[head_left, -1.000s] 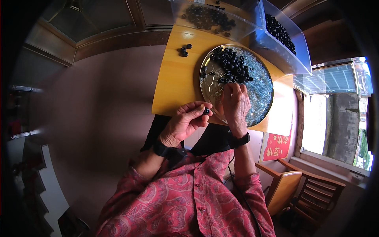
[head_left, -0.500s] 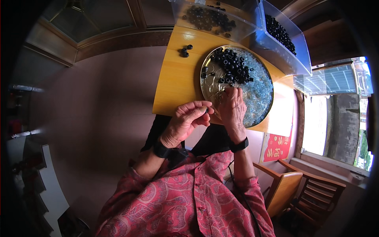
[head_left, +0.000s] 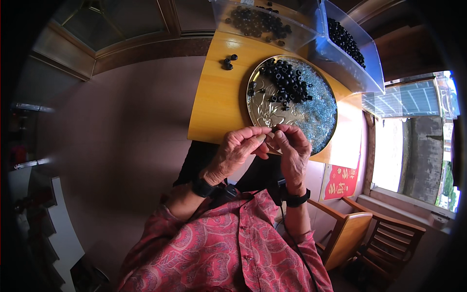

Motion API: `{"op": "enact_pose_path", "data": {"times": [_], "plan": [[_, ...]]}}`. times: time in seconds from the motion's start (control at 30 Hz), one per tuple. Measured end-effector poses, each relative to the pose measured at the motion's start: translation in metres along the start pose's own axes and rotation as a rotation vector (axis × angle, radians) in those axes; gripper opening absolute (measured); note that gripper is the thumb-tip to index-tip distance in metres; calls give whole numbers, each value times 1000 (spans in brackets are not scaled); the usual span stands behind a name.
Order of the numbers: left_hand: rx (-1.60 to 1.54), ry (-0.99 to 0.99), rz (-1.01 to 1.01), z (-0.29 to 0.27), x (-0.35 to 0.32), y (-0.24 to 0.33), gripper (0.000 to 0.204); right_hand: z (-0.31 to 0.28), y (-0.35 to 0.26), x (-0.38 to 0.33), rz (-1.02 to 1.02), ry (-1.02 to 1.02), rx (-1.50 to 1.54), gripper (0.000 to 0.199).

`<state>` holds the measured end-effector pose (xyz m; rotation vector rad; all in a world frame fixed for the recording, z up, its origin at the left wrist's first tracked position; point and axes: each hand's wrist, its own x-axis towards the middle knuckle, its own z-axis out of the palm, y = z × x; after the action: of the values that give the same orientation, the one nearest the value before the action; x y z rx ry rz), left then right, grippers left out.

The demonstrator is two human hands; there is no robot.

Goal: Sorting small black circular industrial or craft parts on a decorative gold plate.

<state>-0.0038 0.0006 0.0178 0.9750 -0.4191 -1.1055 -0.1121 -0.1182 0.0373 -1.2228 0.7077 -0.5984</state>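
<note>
Black bead (head_left: 275, 130): small and dark, pinched where the fingertips of both hands meet, just over the near rim of the round tray (too small to tell its exact shape).
Left hand (head_left: 237, 151): fingers curled, thumb and forefinger pressed together toward the bead; dark band on the wrist.
Right hand (head_left: 293, 148): fingers bunched, tips touching those of the left hand and closed on the bead; dark band on this wrist too.
Round tray (head_left: 321, 117): metal, embossed, lying on the surface; strewn with tiny pale blue grains across its right half.
Black rings (head_left: 287, 82): heaped in the far part of the tray, a few strays lying toward its left rim.
Surface (head_left: 219, 97): yellow wood, near edge just beyond the hands.
Loose black pieces (head_left: 227, 62): small cluster on the bare wood, left of the tray and apart from it.
Clear bins: one (head_left: 262, 22) at the far edge with dark pieces inside, another (head_left: 348, 46) to its right, fuller (both touching at the corner).
Sleeves (head_left: 228, 248): red patterned cloth, low in view.
Wooden chair (head_left: 360, 233): to the right, below the surface.
</note>
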Motion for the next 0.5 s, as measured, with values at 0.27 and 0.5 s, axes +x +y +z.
{"op": "enact_pose_path", "data": {"times": [0.27, 0.5], "plan": [[4, -23, 27, 2, -1, -2, 32, -1, 5, -6, -26, 24, 16, 23], [-97, -58, -12, 1, -2, -2, 30, -8, 4, -8, 47, -12, 95, 22]]}}
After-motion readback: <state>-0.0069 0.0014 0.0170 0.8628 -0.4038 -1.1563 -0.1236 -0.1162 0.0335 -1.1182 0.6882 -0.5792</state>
